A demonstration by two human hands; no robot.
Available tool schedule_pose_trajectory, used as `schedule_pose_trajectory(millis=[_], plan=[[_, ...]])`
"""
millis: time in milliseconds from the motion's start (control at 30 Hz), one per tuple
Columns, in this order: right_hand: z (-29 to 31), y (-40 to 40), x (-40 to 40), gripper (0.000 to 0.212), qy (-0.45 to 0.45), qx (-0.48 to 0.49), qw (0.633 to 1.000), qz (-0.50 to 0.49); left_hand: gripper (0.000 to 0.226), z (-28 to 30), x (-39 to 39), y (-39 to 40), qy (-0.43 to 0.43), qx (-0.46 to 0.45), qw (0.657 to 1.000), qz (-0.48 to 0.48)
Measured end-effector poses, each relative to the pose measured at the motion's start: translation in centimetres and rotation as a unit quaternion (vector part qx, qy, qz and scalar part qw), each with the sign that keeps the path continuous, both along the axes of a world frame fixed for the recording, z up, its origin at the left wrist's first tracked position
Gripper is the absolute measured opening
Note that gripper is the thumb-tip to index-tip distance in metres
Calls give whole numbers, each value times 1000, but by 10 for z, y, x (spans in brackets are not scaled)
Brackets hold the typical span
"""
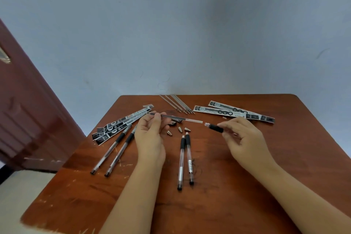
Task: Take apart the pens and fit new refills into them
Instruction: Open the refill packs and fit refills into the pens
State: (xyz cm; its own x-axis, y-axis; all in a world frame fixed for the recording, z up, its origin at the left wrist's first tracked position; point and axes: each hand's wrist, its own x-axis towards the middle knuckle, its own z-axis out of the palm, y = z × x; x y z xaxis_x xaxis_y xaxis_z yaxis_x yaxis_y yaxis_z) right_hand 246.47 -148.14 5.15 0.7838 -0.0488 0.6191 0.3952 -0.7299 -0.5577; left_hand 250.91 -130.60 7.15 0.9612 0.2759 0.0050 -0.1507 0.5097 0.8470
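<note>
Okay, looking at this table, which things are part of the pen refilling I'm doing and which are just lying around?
In the job:
refill in left hand
pen barrel in right hand
barrels on the table
metal tips
packaged refills

Lying about:
opened wrappers
bare refills at the far edge

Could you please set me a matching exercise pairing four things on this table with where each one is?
Things:
1. refill
2. pen barrel
3. metal tips
4. bare refills

Places:
A. lying loose on the table between the two hands
B. held in the right hand
C. in a row at the far edge of the table
D. held in the left hand

Pairs: 1-D, 2-B, 3-A, 4-C
</note>
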Motion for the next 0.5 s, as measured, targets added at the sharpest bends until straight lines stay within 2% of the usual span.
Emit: schedule_pose_trajectory(millis=[500], plan=[[-1, 1, -1, 25, -11, 6, 1000, 0, 19, -1, 0, -1, -10, 8, 1000, -4]])
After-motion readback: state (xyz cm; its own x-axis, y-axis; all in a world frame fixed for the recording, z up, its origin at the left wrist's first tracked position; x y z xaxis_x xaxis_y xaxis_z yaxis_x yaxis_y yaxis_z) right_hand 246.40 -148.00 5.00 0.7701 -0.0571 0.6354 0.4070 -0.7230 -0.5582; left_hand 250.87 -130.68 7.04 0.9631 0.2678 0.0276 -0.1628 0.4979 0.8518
